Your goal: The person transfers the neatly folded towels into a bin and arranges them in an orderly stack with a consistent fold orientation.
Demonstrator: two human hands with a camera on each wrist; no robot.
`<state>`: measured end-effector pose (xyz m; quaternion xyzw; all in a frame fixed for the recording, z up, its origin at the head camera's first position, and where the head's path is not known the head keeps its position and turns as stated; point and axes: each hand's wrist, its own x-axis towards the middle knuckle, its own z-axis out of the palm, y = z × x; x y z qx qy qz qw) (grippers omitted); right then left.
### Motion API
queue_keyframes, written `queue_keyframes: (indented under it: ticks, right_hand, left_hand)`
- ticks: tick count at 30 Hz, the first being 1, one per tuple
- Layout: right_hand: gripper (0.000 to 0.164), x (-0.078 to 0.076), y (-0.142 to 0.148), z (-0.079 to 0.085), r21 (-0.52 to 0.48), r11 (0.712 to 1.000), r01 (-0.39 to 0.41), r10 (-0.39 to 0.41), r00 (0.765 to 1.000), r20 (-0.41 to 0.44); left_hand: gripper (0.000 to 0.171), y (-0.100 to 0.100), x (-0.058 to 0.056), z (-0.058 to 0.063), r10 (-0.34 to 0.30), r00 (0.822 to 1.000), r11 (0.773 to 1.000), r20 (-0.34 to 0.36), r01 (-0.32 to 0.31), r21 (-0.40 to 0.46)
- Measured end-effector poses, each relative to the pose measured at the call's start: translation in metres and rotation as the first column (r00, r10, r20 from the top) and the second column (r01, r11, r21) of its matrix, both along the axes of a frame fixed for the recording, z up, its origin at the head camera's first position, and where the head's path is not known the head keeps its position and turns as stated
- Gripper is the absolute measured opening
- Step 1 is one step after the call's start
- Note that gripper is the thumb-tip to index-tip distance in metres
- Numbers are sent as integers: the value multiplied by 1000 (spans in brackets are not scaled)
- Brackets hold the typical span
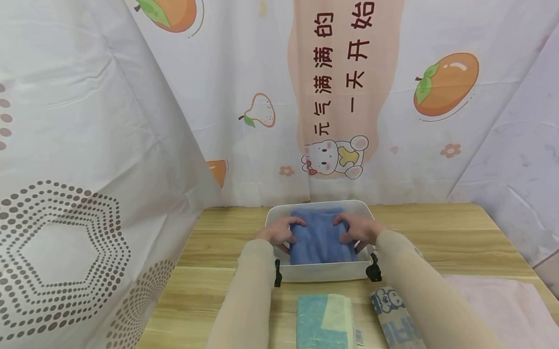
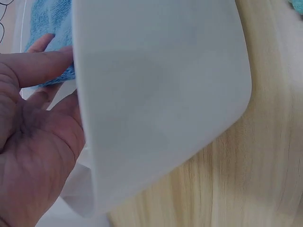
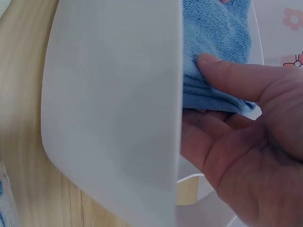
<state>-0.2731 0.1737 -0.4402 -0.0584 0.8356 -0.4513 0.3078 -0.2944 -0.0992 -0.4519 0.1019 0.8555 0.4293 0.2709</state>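
Observation:
A folded blue towel point(image 1: 321, 240) sits inside a white plastic bin point(image 1: 324, 272) with rounded corners. My left hand point(image 1: 280, 232) holds the towel's left side, and my right hand point(image 1: 360, 228) holds its right side. In the right wrist view, the thumb point(image 3: 227, 75) lies on top of the folded layers while the other fingers reach beneath them. The left wrist view shows the left thumb point(image 2: 45, 66) over the towel's edge, its tip partly cut off by the bin wall point(image 2: 156, 94). Both hands are within the bin's rim.
In front of the bin lies a folded teal and yellow towel point(image 1: 317, 322). A patterned beige and blue towel point(image 1: 398, 324) is right of it, partly behind the right forearm. A pale pink cloth point(image 1: 511, 310) covers the table's right front. Printed curtains point(image 1: 238, 58) hang behind the wooden table point(image 1: 204, 259).

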Motion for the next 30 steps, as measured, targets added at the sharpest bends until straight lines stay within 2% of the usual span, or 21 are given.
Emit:
queue_keyframes:
  ticks: [10,18,25,30]
  right_hand:
    - [58,3,1,-3,45,998,-34,32,998,50]
    - [54,5,1,-1,94,993,-75,66,993,96]
    - [54,7,1,0,151,983,-108,95,991,90]
    - [54,7,2,-3,155,981,-120,106,989,99]
  left_hand:
    - [56,-1,5,2,-1,989,1000,150,-3,30]
    - [54,-2,4,-1,21,974,998,225,-33,50]
    - [54,1,5,-3,29,956,998,292,-45,47]
    - [54,2,8,-2,53,943,998,327,-65,26]
